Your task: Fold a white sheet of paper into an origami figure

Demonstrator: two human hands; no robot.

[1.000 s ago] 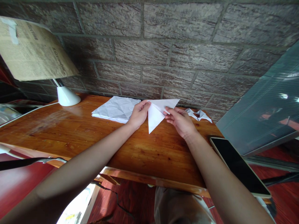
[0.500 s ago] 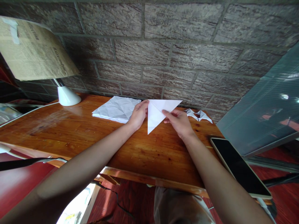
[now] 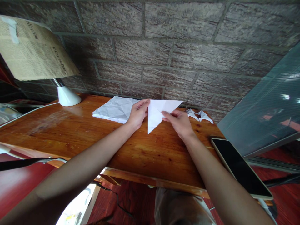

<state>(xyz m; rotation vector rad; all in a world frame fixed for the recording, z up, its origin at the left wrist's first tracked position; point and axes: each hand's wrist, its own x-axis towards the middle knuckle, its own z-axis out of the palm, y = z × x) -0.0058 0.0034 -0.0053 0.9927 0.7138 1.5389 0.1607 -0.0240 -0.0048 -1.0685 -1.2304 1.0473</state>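
A white sheet of paper, folded into a triangle, is held between my two hands above the wooden desk. One point of it faces down towards me and another points right. My left hand pinches its upper left corner, thumb on top. On the slanted lower right edge, my right hand grips the paper with the thumb over its face; the other fingers are partly hidden behind it. Left of my left hand lies a stack of creased white paper. Beyond my right hand sit small folded paper pieces.
On the wooden desk, a lamp with a white base and newsprint shade stands at the left. A dark-screened tablet lies at the right edge. A brick wall rises behind, and a translucent panel leans in at right.
My left hand's fingers have shifted slightly at the upper left corner, and the diagonal line on the folded paper shows less clearly. Both hands stay in nearly the same place.
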